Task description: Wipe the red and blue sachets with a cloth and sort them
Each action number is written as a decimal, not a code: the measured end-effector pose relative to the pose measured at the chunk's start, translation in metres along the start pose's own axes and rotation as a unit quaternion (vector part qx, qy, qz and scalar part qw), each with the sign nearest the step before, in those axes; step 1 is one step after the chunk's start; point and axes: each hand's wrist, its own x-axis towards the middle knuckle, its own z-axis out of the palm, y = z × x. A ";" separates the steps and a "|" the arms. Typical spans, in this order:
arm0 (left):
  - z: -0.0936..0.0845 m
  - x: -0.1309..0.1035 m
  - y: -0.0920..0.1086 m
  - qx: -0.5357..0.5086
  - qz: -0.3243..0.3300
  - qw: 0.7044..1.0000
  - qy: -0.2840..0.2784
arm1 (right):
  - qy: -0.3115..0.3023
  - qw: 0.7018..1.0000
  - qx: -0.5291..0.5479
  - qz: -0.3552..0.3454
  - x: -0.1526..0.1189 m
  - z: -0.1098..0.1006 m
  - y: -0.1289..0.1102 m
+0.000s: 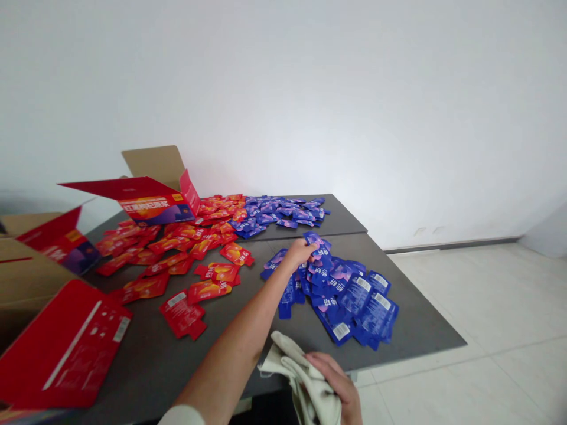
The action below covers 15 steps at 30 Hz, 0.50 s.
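My left hand (301, 252) reaches across the dark table, fingers closed on a small blue pouch (318, 242) at the upper left of a loose pile of blue pouches (363, 295). Several of these lie with white barcode labels up, overlapping each other. By the table's front edge, my right hand (334, 378) is closed on a pale cream cloth (292, 360), bunched and hanging below the edge. Part of the right hand's fingers is hidden by the cloth's folds.
Red pouches (177, 242) spread over the table's left and middle. More blue pouches (283, 209) lie at the back. An open red carton (155, 203) stands back left; another open carton (66, 348) is nearer, at left. The table's right edge (420, 295) borders pale floor.
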 end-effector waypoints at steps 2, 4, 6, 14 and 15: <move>0.001 0.009 -0.004 0.034 0.003 0.999 0.017 | -0.002 1.000 -0.008 -0.003 0.000 0.000 0.002; 0.001 0.013 -0.010 0.071 0.011 0.996 0.043 | 0.003 1.000 -0.009 -0.005 -0.001 0.002 0.003; 0.001 0.013 -0.015 0.111 0.024 0.991 0.071 | 0.026 1.000 -0.005 0.007 -0.002 0.003 0.003; -0.003 -0.011 -0.015 0.275 0.101 0.952 0.091 | 0.018 0.998 -0.001 0.054 -0.008 0.006 0.000; -0.004 -0.014 -0.013 0.292 0.106 0.946 0.090 | 0.027 0.998 -0.002 0.058 -0.009 0.006 0.000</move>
